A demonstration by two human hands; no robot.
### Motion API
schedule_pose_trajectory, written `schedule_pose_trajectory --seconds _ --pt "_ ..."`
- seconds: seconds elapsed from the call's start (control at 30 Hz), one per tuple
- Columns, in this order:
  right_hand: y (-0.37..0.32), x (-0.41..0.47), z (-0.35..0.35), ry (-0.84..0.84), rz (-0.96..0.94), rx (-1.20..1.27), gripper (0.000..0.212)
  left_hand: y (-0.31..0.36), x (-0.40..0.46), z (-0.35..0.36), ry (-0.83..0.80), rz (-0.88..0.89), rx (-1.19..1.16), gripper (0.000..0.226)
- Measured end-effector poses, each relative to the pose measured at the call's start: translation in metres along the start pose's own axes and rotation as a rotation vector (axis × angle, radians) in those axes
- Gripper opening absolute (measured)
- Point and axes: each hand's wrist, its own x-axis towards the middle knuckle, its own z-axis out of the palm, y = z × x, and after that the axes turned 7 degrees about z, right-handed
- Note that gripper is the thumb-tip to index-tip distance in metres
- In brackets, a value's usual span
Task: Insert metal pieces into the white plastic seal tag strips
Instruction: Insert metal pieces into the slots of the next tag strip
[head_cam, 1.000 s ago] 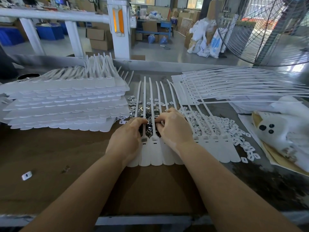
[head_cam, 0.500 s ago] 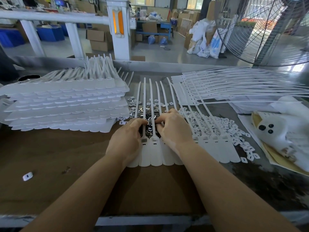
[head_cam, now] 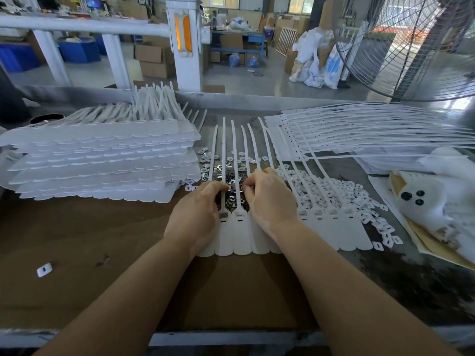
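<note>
On the brown desk (head_cam: 77, 253), a joined row of white plastic seal tag strips (head_cam: 239, 235) lies under both hands. The left hand (head_cam: 198, 214) and right hand (head_cam: 270, 201) curl fingertips into the loose pile of small shiny metal pieces (head_cam: 232, 181); whether either pinches a piece I cannot tell.

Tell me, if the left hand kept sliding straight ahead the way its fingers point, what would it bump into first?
Probably the pile of small metal pieces just beyond the left hand, lying between the white strips. Depth is hard to judge.
</note>
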Motion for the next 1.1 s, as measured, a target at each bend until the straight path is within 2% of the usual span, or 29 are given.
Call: schedule_pose_trajectory --seconds 0.2,0.33,0.5,0.77,0.9,1.1 --pt "0.0 0.004 -0.012 -0.104 0.108 0.352 0.013 -0.001 0.0 -0.001 -0.001 -0.003 0.007 0.044" --pt "-0.001 0.001 -0.024 -0.123 0.134 0.491 0.012 -0.001 0.0 -0.001 -0.008 -0.005 0.003 0.046" --pt "0.0 -0.003 -0.037 -0.152 0.107 0.465 0.009 -0.001 0.0 -0.001 -0.001 -0.008 -0.003 0.046" --pt "-0.006 -0.01 -0.043 -0.324 0.026 0.317 0.008 0.001 0.0 -0.003 -0.013 -0.012 -0.028 0.045" --pt "-0.004 -0.013 -0.047 -0.347 0.054 0.406 0.012 0.002 0.0 -0.003 -0.016 -0.016 -0.032 0.046" --pt "-0.005 -0.014 -0.05 -0.365 0.049 0.357 0.014 0.002 0.0 -0.004 -0.023 -0.019 -0.036 0.046"
